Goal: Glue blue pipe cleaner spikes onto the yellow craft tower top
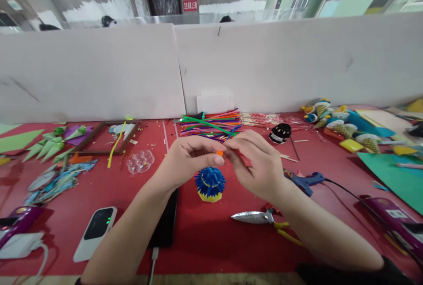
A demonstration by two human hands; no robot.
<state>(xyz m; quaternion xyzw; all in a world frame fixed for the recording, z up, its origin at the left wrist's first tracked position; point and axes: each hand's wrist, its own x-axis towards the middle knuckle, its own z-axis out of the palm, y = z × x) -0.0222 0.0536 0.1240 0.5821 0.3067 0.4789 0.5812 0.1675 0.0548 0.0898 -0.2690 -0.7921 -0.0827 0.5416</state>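
Observation:
My left hand pinches a small orange piece between thumb and fingertips. Close against it, my right hand has its thumb and fingers pressed together; a thin blue strip shows just above its fingertips, and whether that hand grips it is hard to tell. Below both hands, a spiky blue and yellow folded-paper object stands on the red table. Behind the hands lies a pile of coloured pipe cleaners.
Scissors and a blue glue gun lie near my right forearm. A black phone and a white device are at the left. Paper crafts sit back right; a white partition stands behind.

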